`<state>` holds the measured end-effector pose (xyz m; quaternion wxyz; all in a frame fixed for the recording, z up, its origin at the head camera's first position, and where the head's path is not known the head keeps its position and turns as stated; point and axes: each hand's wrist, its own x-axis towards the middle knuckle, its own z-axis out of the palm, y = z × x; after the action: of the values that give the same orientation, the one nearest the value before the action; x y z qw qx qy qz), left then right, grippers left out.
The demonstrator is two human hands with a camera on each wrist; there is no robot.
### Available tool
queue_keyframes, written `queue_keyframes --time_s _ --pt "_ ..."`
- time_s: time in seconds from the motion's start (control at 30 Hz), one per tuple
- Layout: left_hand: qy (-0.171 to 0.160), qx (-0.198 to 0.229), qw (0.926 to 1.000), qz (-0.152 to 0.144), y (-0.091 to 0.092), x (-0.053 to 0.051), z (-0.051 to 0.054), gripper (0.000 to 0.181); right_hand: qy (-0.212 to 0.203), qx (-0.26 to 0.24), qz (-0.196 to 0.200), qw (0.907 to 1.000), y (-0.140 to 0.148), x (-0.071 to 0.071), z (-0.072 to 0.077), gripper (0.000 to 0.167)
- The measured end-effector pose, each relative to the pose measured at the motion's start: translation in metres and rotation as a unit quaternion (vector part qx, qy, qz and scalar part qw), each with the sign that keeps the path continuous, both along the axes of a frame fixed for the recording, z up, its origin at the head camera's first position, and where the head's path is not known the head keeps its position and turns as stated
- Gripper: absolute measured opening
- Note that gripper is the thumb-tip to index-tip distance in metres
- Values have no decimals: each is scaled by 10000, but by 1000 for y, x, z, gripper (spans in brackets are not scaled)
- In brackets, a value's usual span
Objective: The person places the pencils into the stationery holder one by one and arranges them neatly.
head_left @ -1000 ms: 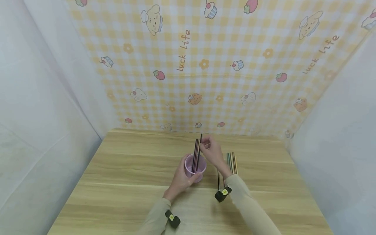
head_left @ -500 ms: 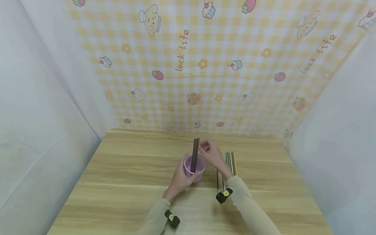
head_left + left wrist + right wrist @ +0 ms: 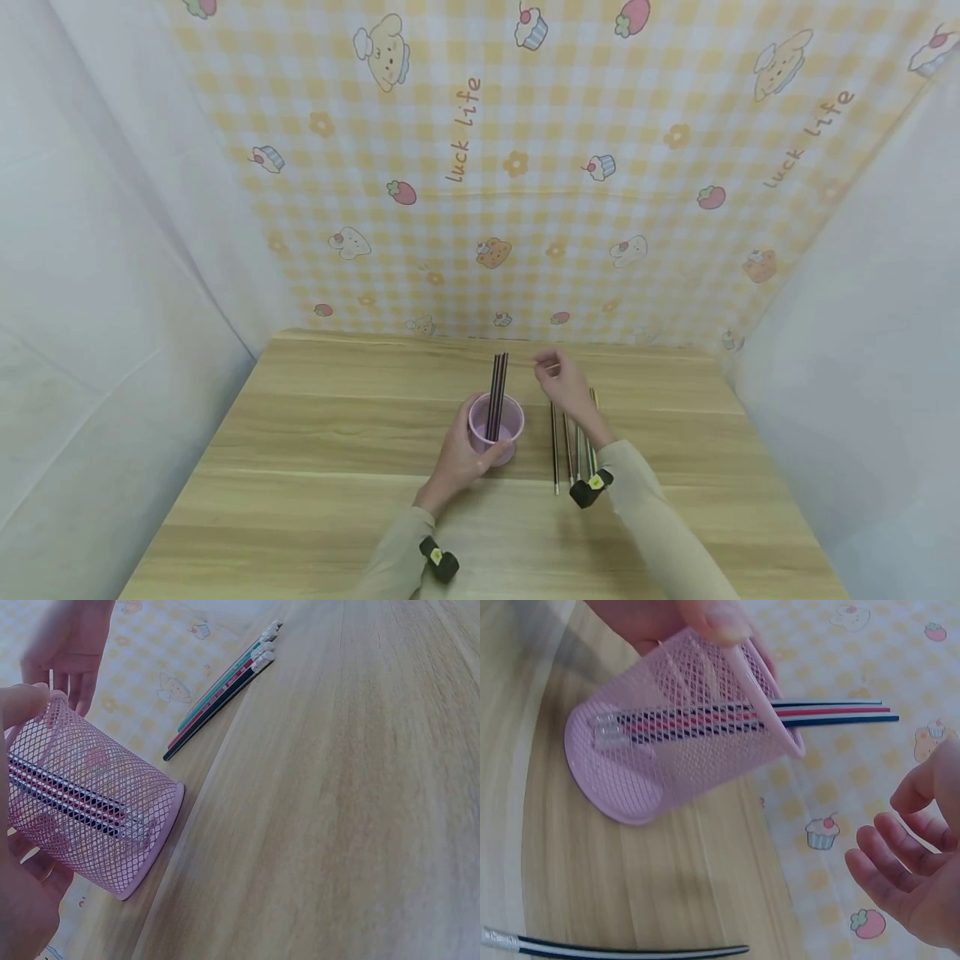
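My left hand [image 3: 461,457] grips a pink mesh pencil holder [image 3: 512,417] around its side, thumb at the front near the rim. Inside it stand several pencils [image 3: 840,714], metal ferrule ends down and leaning against the wall, as the right wrist view shows. My right hand [image 3: 567,390] hovers to the right of the holder, apart from it, with loosely curled fingers and nothing in them. Below its forearm lie several more pencils [image 3: 555,450] side by side on the table. In the left wrist view, loose green, red and black pencils [image 3: 221,697] appear beyond the holder.
The wooden table [image 3: 315,467] ends at a yellow checked cloth [image 3: 555,200] hung behind it. White sheets [image 3: 112,292] close off both sides. A dark-striped pencil [image 3: 630,951] lies near the bottom of the right wrist view.
My right hand has let go of a pencil, which now stands in the holder with the others, and has moved right. The left hand keeps its hold in place.
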<state>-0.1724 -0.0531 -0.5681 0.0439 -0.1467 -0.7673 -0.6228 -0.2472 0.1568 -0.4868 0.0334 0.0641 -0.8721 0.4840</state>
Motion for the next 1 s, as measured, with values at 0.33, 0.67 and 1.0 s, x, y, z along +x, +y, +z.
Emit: queue_keyframes --time_s 0.33,0.67,1.0 --pt "98 -15 10000 -6 0 -1 -3 90 -86 45 -415 9991 23 1 -7 26" --pt "117 5 9999 -15 1 -1 -3 88 -236 -87 -770 9967 45 3 -17 30" --pt "60 152 9999 -13 3 4 11 89 -522 -248 -973 9936 71 7 -31 35"
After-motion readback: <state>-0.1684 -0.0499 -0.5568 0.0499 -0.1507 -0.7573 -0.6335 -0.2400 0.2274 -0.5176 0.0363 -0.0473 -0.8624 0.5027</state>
